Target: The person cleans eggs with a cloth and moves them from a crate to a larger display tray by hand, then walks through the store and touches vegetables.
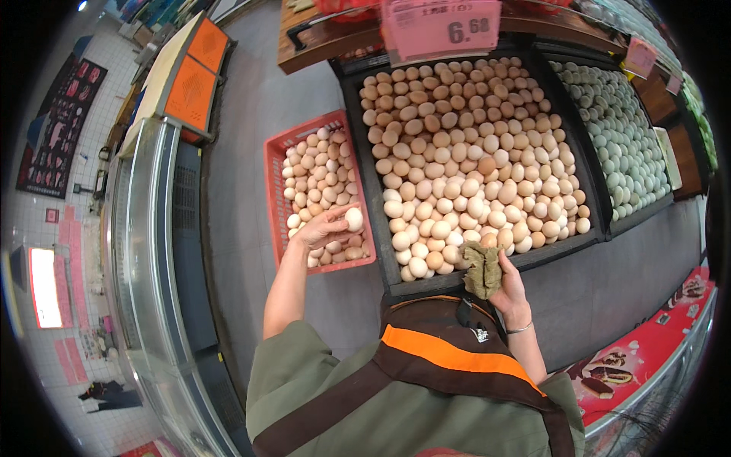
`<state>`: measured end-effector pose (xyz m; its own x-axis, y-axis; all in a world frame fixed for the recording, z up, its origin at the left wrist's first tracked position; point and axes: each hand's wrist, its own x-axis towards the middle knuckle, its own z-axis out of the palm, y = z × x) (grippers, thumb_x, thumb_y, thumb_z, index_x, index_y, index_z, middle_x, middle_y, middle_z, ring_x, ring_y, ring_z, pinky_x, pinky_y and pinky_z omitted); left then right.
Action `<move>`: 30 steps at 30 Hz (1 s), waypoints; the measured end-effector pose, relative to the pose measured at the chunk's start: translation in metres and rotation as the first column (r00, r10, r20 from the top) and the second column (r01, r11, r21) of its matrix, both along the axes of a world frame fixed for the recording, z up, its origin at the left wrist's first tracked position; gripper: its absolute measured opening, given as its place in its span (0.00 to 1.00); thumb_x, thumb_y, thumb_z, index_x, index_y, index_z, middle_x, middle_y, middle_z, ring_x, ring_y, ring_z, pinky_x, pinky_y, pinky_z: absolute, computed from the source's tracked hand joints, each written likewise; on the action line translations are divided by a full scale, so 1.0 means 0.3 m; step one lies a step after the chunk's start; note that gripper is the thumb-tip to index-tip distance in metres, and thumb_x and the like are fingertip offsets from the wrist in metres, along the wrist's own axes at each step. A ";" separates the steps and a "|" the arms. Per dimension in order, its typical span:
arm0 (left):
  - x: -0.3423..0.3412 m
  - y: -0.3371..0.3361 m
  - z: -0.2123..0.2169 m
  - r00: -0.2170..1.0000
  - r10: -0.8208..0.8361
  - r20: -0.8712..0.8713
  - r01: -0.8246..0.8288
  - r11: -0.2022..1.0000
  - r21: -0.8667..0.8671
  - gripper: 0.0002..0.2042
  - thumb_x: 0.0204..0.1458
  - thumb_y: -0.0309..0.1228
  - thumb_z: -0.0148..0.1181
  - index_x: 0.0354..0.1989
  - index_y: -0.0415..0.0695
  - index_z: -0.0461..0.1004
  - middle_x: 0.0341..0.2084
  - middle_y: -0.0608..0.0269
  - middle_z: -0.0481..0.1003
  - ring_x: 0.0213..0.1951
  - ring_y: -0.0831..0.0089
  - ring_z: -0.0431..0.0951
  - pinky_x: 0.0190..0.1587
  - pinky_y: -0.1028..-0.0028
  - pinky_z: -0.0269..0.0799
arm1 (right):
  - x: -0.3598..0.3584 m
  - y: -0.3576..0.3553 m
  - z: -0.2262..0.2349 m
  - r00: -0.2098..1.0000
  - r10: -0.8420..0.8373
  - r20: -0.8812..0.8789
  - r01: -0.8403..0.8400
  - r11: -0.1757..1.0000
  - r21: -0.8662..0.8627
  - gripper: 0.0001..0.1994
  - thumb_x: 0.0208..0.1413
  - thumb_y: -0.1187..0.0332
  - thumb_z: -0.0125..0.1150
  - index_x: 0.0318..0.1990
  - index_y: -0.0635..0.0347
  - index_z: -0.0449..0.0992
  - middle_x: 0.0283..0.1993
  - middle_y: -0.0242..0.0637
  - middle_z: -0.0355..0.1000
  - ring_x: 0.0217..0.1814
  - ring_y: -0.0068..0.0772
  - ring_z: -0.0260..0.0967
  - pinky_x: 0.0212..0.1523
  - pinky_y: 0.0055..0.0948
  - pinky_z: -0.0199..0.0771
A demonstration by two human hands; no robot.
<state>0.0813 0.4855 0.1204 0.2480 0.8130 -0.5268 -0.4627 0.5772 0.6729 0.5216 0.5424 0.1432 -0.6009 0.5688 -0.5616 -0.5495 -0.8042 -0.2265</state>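
My left hand (326, 230) is closed on a pale egg (353, 219), its fingertips at the egg's side. It is over the near part of a red plastic crate (272, 175), which holds many loose brown and pale eggs. My right hand (512, 292) grips a crumpled olive-brown cloth (482, 273) at the near edge of a black display bin (426, 287). Rows of brown eggs (476, 183) fill that bin, lighter ones lying toward me.
Pale green eggs (620, 141) fill a second bin on the right. A pink price sign (442, 29) stands at the far edge. Left of the grey floor (244, 152) runs a glass-fronted cabinet (156, 251). A red freezer panel (632, 365) lies at lower right.
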 end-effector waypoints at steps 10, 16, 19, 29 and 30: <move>0.482 0.523 -0.119 0.286 0.354 -0.891 0.072 0.919 0.388 0.22 0.45 0.33 0.67 0.49 0.39 0.72 0.43 0.48 0.76 0.47 0.58 0.77 0.49 0.64 0.72 | 0.056 0.016 -0.034 0.998 -0.041 -0.043 0.042 0.999 0.017 0.25 0.68 0.52 0.39 0.62 0.61 0.62 0.59 0.42 0.68 0.58 0.39 0.68 0.57 0.41 0.71; 0.541 0.608 -0.152 -0.239 0.212 -0.947 0.204 0.965 0.165 0.23 0.46 0.39 0.66 0.51 0.45 0.70 0.42 0.53 0.75 0.49 0.54 0.71 0.49 0.60 0.69 | 0.060 0.009 -0.032 0.998 -0.065 -0.016 0.066 0.997 0.044 0.25 0.69 0.53 0.39 0.62 0.63 0.62 0.59 0.42 0.68 0.57 0.39 0.68 0.57 0.39 0.70; 0.537 0.597 -0.170 -0.326 0.336 -0.883 0.240 0.933 0.266 0.22 0.47 0.37 0.65 0.51 0.46 0.70 0.43 0.54 0.74 0.48 0.56 0.71 0.49 0.61 0.69 | 0.046 0.014 -0.034 0.999 -0.032 0.015 0.032 0.999 0.016 0.24 0.69 0.53 0.37 0.62 0.62 0.63 0.58 0.41 0.68 0.56 0.38 0.69 0.57 0.39 0.70; -0.080 -0.022 -0.262 -0.420 -0.299 -0.857 -0.309 0.935 -0.175 0.23 0.45 0.39 0.65 0.47 0.39 0.71 0.46 0.44 0.70 0.49 0.51 0.72 0.49 0.57 0.71 | -0.007 0.048 -0.030 0.998 0.047 0.030 -0.046 0.999 -0.028 0.23 0.68 0.53 0.39 0.59 0.60 0.65 0.56 0.42 0.70 0.55 0.41 0.70 0.55 0.44 0.72; -0.106 -0.083 -0.256 -0.377 -0.416 -0.827 -0.398 0.879 -0.261 0.26 0.44 0.41 0.67 0.50 0.41 0.70 0.53 0.43 0.67 0.51 0.49 0.71 0.53 0.57 0.70 | -0.015 0.049 -0.026 0.999 0.051 0.016 -0.051 0.998 -0.036 0.23 0.68 0.53 0.39 0.59 0.60 0.66 0.56 0.41 0.70 0.55 0.41 0.70 0.56 0.45 0.72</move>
<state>0.0496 0.4607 0.0436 -0.8577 0.4900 -0.1558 0.5074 0.8556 -0.1023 0.5171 0.5572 0.1355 -0.6187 0.5174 -0.5912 -0.5041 -0.8386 -0.2065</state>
